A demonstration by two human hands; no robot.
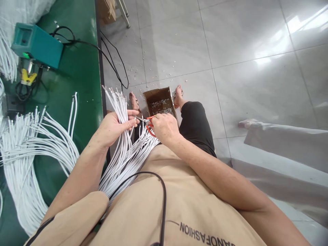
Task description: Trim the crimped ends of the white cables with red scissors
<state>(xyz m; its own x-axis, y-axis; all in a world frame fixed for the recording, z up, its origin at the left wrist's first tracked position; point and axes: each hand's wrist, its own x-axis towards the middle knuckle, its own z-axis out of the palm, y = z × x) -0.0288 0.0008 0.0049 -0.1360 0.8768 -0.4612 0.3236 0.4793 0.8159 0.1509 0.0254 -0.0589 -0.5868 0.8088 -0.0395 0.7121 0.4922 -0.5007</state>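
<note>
My left hand [116,124] is closed around a bundle of white cables [120,106], whose stripped ends point up past the fingers. In my right hand [166,128] is a pair of scissors [150,130] with red-orange handles. Their metal blades reach left to the fingertips of my left hand; what lies between the blades is too small to make out. More white cables [125,167] from the same bunch spread down across my lap. Below the hands, an open cardboard box [158,94] on the floor holds many small cut bits.
On the green table [77,73] at left lie large bundles of white cables [23,147] and a teal device [38,46] with a yellow clip. Black cords hang over the table's edge. Small scraps dot the tiled floor. Another person's leg [279,141] shows at right.
</note>
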